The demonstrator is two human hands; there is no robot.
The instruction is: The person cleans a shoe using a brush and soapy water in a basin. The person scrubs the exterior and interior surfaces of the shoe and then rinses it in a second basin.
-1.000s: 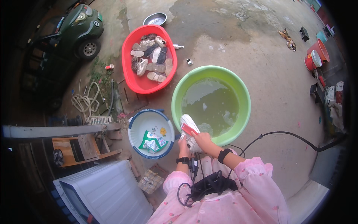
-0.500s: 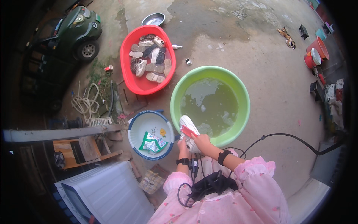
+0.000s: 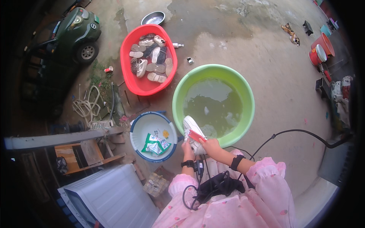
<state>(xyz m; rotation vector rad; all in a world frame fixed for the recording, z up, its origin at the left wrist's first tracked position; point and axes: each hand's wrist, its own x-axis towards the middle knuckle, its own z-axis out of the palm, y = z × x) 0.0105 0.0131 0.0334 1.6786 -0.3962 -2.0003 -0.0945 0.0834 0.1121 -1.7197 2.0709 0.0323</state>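
Observation:
A white shoe [image 3: 191,125] is held over the near left rim of the green tub [image 3: 251,110], its toe pointing away from me. My left hand [image 3: 187,148] is closed around the shoe's left side, low down. With my right hand [image 3: 211,148] I grip a red brush [image 3: 196,136], pressed against the shoe's upper; its bristles are hidden. Cloudy greenish water [image 3: 213,100] with patches of foam fills the tub.
Several shoes lie in a red tub [image 3: 125,72] beyond. Green-and-white packets [image 3: 156,146] lie in a blue-rimmed white basin [image 3: 133,141] at left. A metal basin [image 3: 153,18] stands farther off. A black cable [image 3: 300,131] runs off right; a white cabinet [image 3: 110,197] stands near left.
My right hand and the red brush have slid a little right and nearer to me along the shoe. The left hand keeps its hold, and the whole view has shifted slightly.

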